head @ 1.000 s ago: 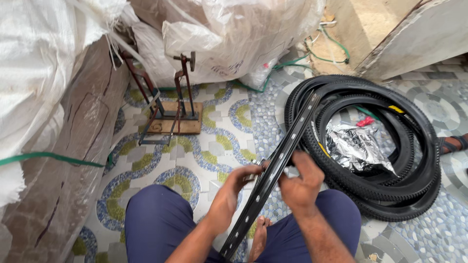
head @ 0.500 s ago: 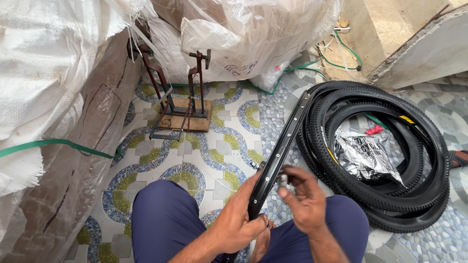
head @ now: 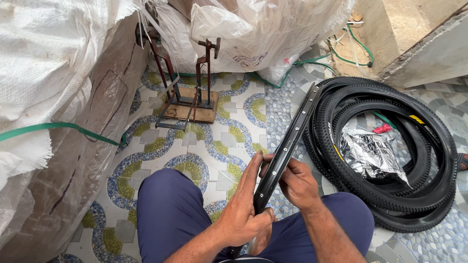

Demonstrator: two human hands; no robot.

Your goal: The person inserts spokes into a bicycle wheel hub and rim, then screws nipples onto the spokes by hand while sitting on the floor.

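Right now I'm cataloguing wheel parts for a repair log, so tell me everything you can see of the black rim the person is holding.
The black bicycle rim is a bare metal-looking hoop seen nearly edge-on, with no spokes or tyre, and a row of small spoke holes along its inner face. It stands upright and tilted, running from the person's lap up toward the stack of black tyres, which it appears to lean against. The left hand grips its lower part from the left; the right hand presses fingers on its right side.
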